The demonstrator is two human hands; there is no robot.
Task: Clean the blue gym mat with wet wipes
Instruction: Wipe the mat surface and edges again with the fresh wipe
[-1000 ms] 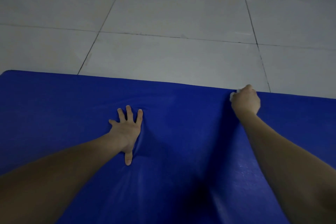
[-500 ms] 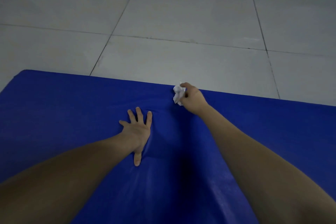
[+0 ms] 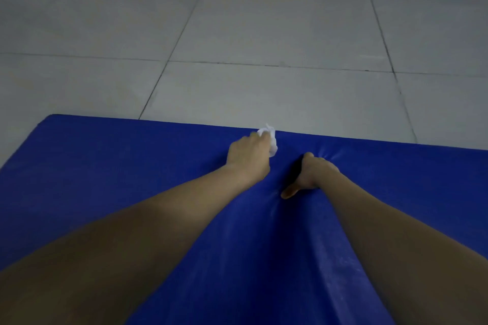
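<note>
On the tiled floor (image 3: 264,21): the blue mat (image 3: 132,179) lies flat and fills the lower half of the view, with its far edge and far left corner in sight.
Mat, handling: it looks soft and padded, with a smooth, slick skin. It dents and creases under a pressing hand, and seems too big and floppy to lift. It is best wiped where it lies, steadied by weight on top.
Wipe (image 3: 270,138): a small white crumpled wad about midway along the mat's far edge. It is probably light, limp and damp, and best held bunched so that a pad of it meets the mat.
Left hand (image 3: 248,157): its fingers are curled round the wipe, holding it to the mat just short of the far edge.
Right hand (image 3: 310,175): just beside the left and a little further in from the far edge, it bears down into the mat, which creases around it. The thumb (image 3: 287,193) sticks out. The fingers are hidden, so I cannot tell whether they are clenched or spread.
</note>
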